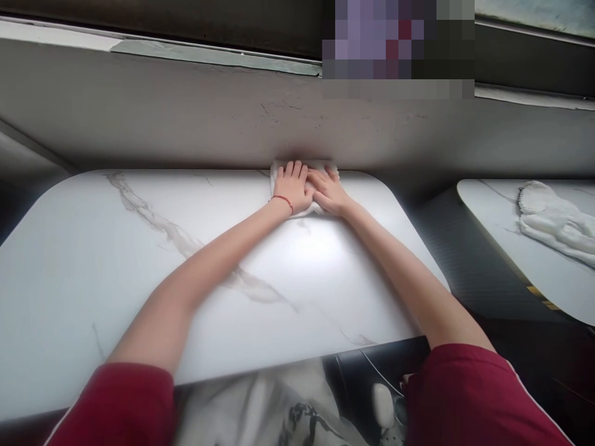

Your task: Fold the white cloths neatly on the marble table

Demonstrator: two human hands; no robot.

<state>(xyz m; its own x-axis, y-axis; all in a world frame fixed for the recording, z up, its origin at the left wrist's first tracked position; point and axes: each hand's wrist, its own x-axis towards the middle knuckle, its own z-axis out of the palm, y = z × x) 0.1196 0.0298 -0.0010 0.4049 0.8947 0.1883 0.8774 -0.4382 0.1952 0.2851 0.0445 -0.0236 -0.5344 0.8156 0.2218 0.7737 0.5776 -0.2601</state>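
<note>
A folded white cloth (307, 214) lies at the far edge of a white marble-patterned table (242, 235), close to the wall. My left hand (292, 189) rests flat on the cloth, fingers stretched out and slightly apart, with a thin red bracelet at the wrist. Beside it, my right hand (330, 191) also presses on the cloth with its fingers extended. The two hands touch near the thumbs. Both arms reach straight forward across the tabletop, and the hands cover most of the cloth.
A grey scuffed wall (209, 118) runs behind the table, below a dark window opening. On the right, a second marble-patterned table (499, 207) bears a crumpled white cloth (555, 217). Below the near edge are pale fabric (260, 402) and a white rounded object (383, 404).
</note>
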